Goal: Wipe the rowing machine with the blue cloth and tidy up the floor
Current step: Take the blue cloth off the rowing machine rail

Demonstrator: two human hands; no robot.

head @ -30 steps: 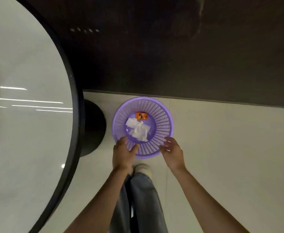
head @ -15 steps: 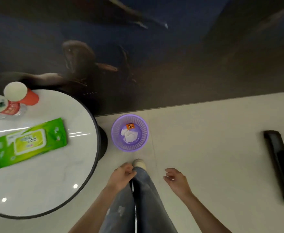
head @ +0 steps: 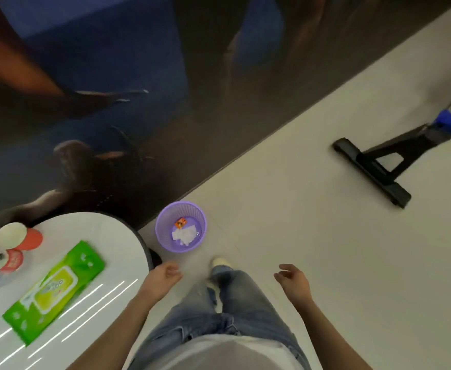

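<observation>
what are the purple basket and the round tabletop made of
The purple basket looks like moulded plastic: thin lattice wall, even glossy colour. The round tabletop seems polished stone or gloss laminate: white, with sharp light reflections.

One head-worn wide-angle view, tilted steeply down and forward over the wearer's blue jeans (head: 232, 316), pale glossy floor (head: 325, 263) close below, purple plastic mesh basket (head: 162, 231) just ahead, dark wall mural (head: 112, 102) above.
</observation>
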